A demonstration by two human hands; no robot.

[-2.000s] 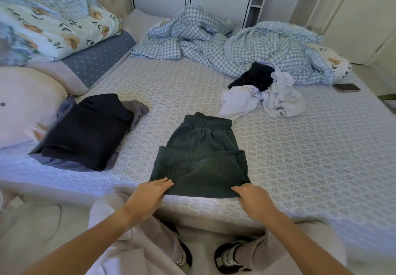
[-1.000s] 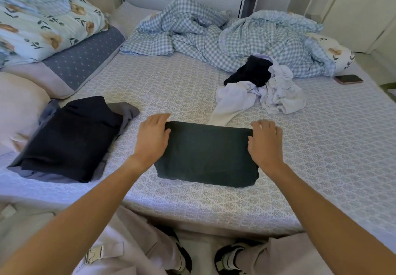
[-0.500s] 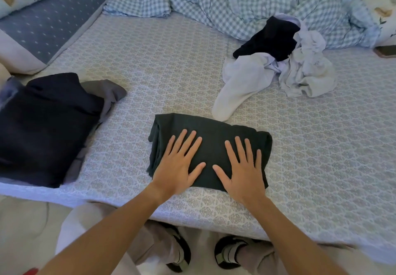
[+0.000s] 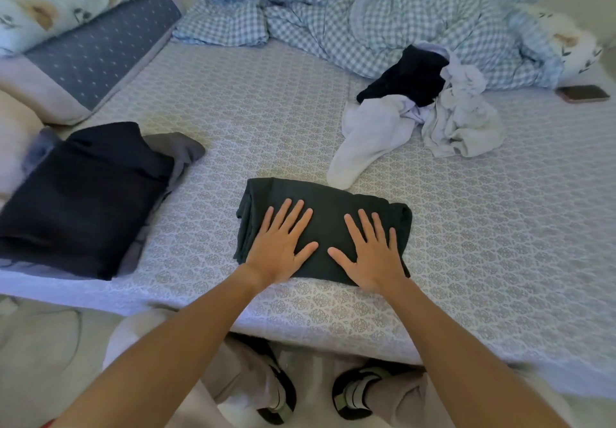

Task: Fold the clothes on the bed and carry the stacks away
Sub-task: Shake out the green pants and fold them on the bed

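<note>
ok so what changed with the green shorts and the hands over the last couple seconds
The dark green shorts were folded away from the bed edge into a compact bundle. The left hand and right hand let go of the hem, moved to the far edge, then came to press flat on top. The navy folded stack, the unfolded pile and the phone stayed put.

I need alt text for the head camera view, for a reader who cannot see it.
Two open hands, left hand and right hand, press flat on folded dark green shorts at the near edge of a bed. A folded dark stack lies left; unfolded clothes lie behind.
</note>
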